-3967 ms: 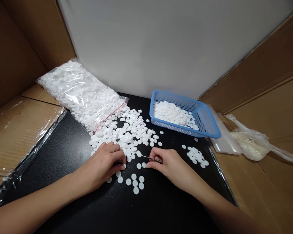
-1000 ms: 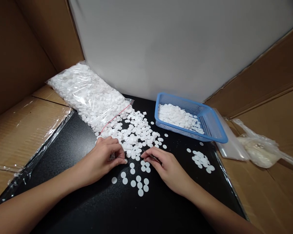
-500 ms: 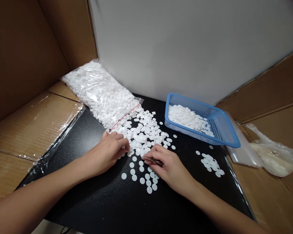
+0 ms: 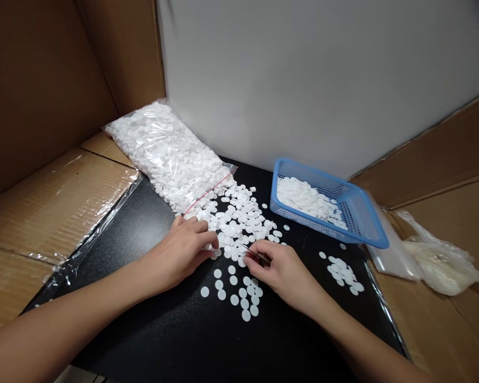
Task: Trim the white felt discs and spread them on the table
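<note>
A heap of round white discs (image 4: 239, 213) spreads over the black tabletop (image 4: 163, 330) from the mouth of a clear bag (image 4: 171, 154) packed with discs. My left hand (image 4: 189, 244) rests at the heap's near left edge, fingers curled; whatever its fingertips may hold is hidden. Closed around a thin dark metal tool, probably tweezers (image 4: 264, 259), my right hand (image 4: 277, 263) is at the heap's near right edge, the tool's tip over the discs. Several loose discs (image 4: 245, 304) lie flat in front of the hands.
A blue basket (image 4: 367, 213) partly filled with discs stands at the back right. Nearer lies a small group of discs (image 4: 344, 274). A flat clear bag (image 4: 395, 258) and a knotted plastic bag (image 4: 439, 266) are on the right-hand cardboard (image 4: 415, 324). A grey wall rises behind.
My right hand has moved slightly right, and the tool in it has turned, its tip now pointing up and left. The whole view has shifted a little.
</note>
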`<state>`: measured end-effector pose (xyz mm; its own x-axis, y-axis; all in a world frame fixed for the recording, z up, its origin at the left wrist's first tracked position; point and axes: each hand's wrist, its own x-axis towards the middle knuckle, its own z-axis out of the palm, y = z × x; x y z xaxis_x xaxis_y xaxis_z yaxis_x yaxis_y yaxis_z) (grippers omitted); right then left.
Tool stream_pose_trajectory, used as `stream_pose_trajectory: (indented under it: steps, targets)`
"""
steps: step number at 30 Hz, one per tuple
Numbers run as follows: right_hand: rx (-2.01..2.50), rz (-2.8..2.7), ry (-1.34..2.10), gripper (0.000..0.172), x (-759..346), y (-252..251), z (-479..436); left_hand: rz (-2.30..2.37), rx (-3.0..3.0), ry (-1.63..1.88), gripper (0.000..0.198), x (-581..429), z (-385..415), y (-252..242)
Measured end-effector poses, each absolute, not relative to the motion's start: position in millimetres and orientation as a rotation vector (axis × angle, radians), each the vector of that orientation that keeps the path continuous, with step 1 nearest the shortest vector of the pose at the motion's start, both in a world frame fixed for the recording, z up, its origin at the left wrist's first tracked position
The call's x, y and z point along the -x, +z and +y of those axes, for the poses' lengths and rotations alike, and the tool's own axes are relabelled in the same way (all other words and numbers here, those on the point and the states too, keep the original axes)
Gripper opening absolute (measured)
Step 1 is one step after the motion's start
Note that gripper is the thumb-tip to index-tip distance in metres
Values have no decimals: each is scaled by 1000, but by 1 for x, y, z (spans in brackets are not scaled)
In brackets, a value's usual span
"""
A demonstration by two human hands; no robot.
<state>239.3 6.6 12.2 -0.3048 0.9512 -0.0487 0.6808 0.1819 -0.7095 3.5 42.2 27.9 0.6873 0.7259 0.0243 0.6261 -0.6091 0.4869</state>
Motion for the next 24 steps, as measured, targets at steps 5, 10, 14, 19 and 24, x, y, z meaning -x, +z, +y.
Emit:
stream_pose_trajectory:
  steps: [5, 10, 14, 19, 24]
  targets:
    - [1749, -1950, 1004, 24, -260, 14, 5, 1078, -2536, 341, 3, -13, 39, 15]
    - [1638, -1851, 989, 18, -266, 9, 6, 1119, -2597, 404, 9, -17, 43, 10]
    - [1567, -1924, 1006, 10, -266, 7, 4, 1090, -2680, 452, 13, -16, 44, 13]
    - [1532, -1992, 1079, 11, -263, 8, -1, 1060, -2496, 382, 13, -20, 39, 19]
    - [1432, -1976, 988, 12, -257, 2, 1, 1098, -2420, 293, 8, -25, 38, 16]
